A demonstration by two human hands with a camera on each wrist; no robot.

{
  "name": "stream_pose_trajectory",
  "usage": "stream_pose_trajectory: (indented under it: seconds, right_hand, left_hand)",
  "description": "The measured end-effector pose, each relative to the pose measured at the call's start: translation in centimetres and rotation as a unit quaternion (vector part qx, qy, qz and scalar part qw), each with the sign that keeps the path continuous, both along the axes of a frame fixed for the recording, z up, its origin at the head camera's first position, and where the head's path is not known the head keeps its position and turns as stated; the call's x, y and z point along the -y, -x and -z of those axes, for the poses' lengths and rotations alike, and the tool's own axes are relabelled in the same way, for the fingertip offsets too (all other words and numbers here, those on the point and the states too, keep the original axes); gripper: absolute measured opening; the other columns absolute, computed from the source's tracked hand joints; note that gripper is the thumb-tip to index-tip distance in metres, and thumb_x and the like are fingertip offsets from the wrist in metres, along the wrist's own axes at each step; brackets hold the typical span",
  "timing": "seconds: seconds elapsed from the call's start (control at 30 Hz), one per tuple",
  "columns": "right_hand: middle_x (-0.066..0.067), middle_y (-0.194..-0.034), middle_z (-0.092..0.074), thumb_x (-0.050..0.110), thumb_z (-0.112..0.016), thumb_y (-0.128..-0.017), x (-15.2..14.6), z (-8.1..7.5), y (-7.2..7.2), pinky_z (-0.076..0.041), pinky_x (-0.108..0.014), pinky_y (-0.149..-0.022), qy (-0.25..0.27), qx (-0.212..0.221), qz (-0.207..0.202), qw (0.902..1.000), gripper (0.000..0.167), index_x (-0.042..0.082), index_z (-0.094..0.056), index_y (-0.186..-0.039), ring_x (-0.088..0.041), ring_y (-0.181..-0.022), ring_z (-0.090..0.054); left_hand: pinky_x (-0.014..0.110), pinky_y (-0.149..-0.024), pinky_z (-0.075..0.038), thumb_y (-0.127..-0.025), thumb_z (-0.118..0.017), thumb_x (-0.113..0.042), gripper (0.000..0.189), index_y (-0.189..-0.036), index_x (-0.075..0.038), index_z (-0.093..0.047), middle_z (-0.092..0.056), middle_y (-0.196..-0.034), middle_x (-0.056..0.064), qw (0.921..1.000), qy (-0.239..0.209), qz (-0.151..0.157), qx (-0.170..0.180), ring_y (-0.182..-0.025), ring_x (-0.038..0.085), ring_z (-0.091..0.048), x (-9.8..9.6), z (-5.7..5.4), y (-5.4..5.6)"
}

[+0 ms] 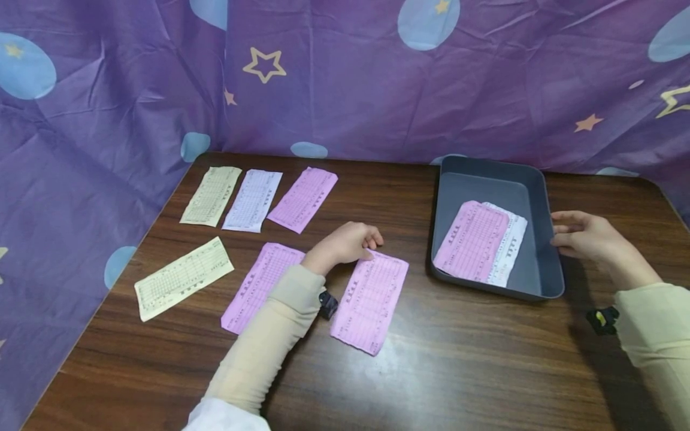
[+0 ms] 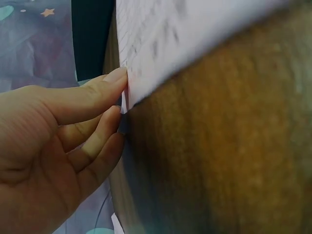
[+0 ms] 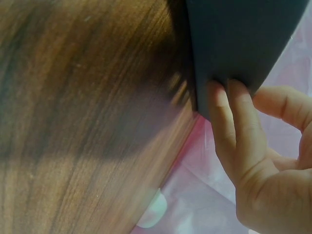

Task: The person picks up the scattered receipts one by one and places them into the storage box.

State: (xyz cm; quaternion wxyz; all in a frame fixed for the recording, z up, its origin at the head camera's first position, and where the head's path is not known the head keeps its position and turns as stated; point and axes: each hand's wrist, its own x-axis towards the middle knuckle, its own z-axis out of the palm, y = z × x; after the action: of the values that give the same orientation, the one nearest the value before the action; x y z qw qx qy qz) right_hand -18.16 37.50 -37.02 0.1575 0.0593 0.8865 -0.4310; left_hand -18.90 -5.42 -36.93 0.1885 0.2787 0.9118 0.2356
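Observation:
My left hand pinches the far corner of a crinkled pink printed paper slip on the table. In the left wrist view the thumb lies on the face of this slip, the fingertips close by at its edge. My right hand is at the right side of a dark grey tray. The right wrist view shows its fairly straight fingers touching the tray's outer wall. Inside the tray, another pink slip partly covers a white slip.
Beneath my left forearm lies a partly hidden pink slip. A yellow slip is left of it. Farther back are a yellow slip, a white slip and a pink slip. A purple star-patterned cloth hangs behind the wooden table.

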Motion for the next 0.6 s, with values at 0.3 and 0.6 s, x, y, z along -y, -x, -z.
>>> stream_pose_trajectory:
  seconds: [0.3,0.6]
  right_hand:
    - [0.016,-0.088,-0.062,0.007,-0.059,-0.086,-1.6,2.0,1.0,-0.056,-0.018,-0.069,-0.014,-0.002,0.007,0.9999,0.051,0.011,-0.04,-0.133,0.012,-0.076,-0.054]
    - [0.013,-0.086,-0.059,0.003,-0.055,-0.087,0.6,-0.5,-0.1,-0.054,-0.016,-0.067,-0.023,0.004,0.002,0.9997,0.057,-0.007,-0.032,-0.139,0.012,-0.073,-0.053]
  left_hand:
    - [0.027,-0.093,-0.049,-0.084,-0.069,-0.004,0.029,-0.112,-0.004,-0.066,-0.071,-0.108,0.009,0.9995,0.013,-0.024,-0.013,-0.102,0.02,-0.064,-0.2,-0.2,-0.1]
    - [0.03,-0.092,-0.049,-0.085,-0.068,-0.006,0.029,-0.114,-0.005,-0.066,-0.071,-0.099,0.008,0.9982,0.015,-0.057,-0.012,-0.095,0.019,-0.063,0.0,-0.2,-0.1]
